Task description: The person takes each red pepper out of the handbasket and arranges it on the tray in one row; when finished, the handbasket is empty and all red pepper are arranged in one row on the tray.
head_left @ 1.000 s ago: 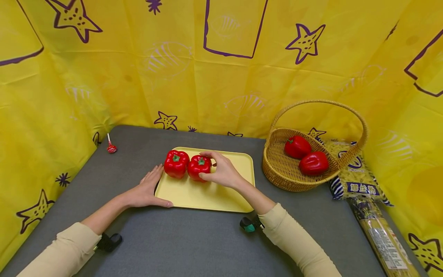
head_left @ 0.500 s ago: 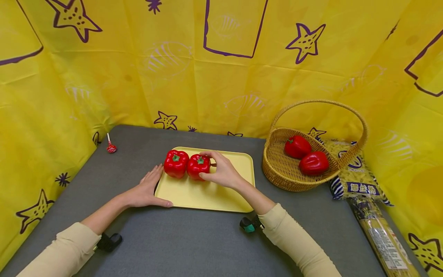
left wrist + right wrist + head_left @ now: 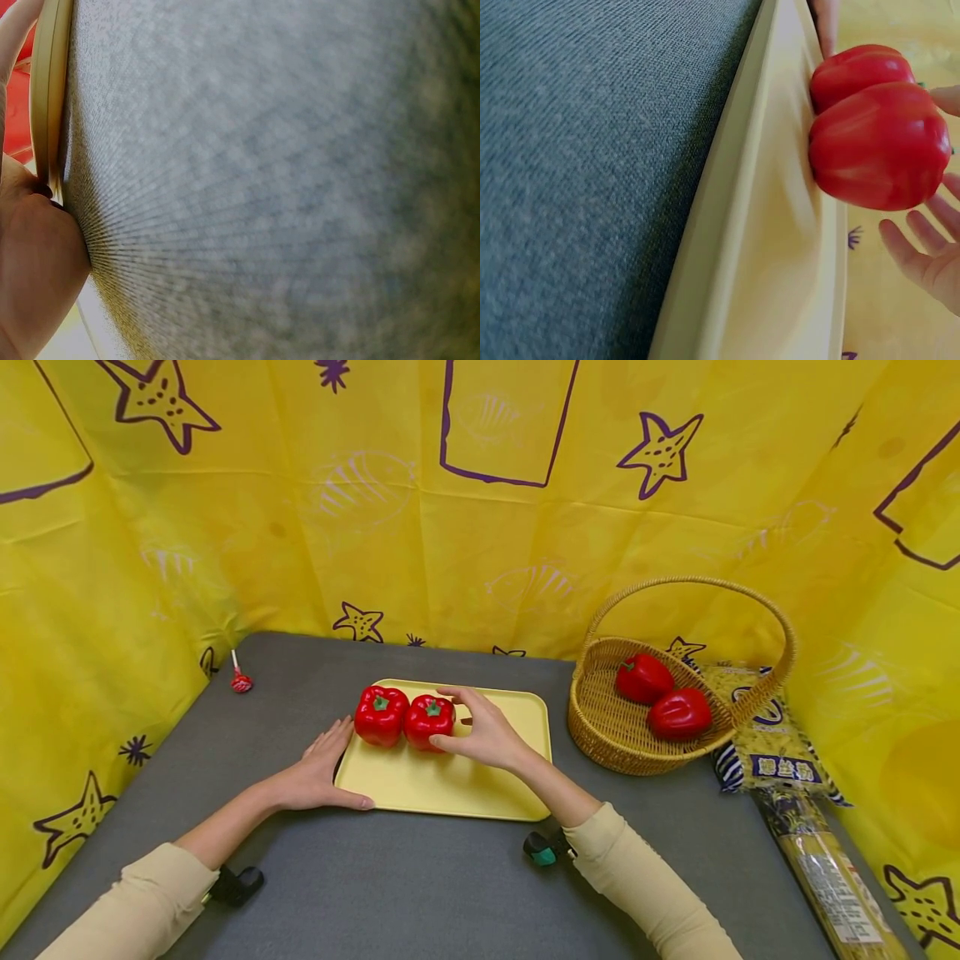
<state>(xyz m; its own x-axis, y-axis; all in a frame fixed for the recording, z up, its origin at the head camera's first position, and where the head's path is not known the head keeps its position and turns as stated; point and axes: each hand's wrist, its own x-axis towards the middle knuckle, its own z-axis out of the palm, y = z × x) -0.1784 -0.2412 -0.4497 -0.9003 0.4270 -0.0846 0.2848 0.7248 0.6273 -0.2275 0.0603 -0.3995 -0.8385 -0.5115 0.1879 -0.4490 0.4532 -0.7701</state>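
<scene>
Two red bell peppers with green stems stand side by side on the left part of a pale yellow tray (image 3: 480, 785). My right hand (image 3: 483, 731) is at the right-hand bell pepper (image 3: 429, 723), thumb and index finger at its near and far sides. In the right wrist view the fingers (image 3: 907, 255) are spread loosely beside that pepper. The left-hand bell pepper (image 3: 381, 717) touches or nearly touches its neighbour. My left hand (image 3: 318, 777) lies spread along the tray's left edge, thumb at the front corner. In the left wrist view its palm (image 3: 37, 262) rests against the rim.
A wicker basket (image 3: 611, 743) with a tall handle stands right of the tray, holding two more red peppers (image 3: 679, 714). Beside it lie a noodle packet (image 3: 780, 735) and a long clear-wrapped pack (image 3: 832, 877). A red lollipop (image 3: 241, 681) lies at the back left of the grey table (image 3: 390, 893).
The right-hand pepper has shifted slightly left toward the other one. My right hand has loosened a little around it. The left hand stays put at the tray.
</scene>
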